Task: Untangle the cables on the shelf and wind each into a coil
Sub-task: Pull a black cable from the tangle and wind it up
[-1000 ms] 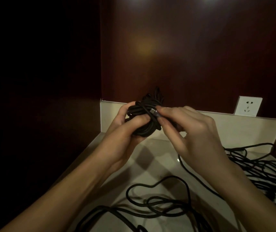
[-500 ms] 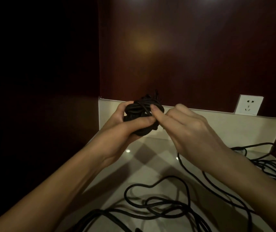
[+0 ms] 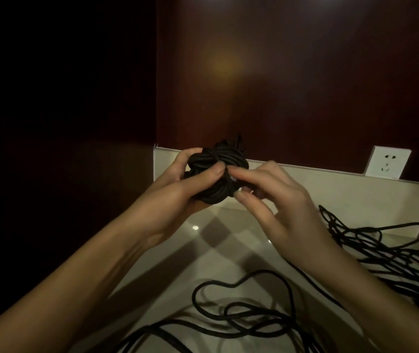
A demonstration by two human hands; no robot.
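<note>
Above a pale shelf [image 3: 228,240], the left hand [image 3: 177,189] grips a black coiled cable [image 3: 216,171] — the right hand [image 3: 274,197] pinches a strand at its side. Loose tangled cables [image 3: 381,253] lie on the shelf below.

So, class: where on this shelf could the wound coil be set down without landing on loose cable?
Bare shelf lies under the left hand, beside the dark side wall, up to the white backsplash. Crowded: the tangled cables at right and the loose loops in front.
</note>
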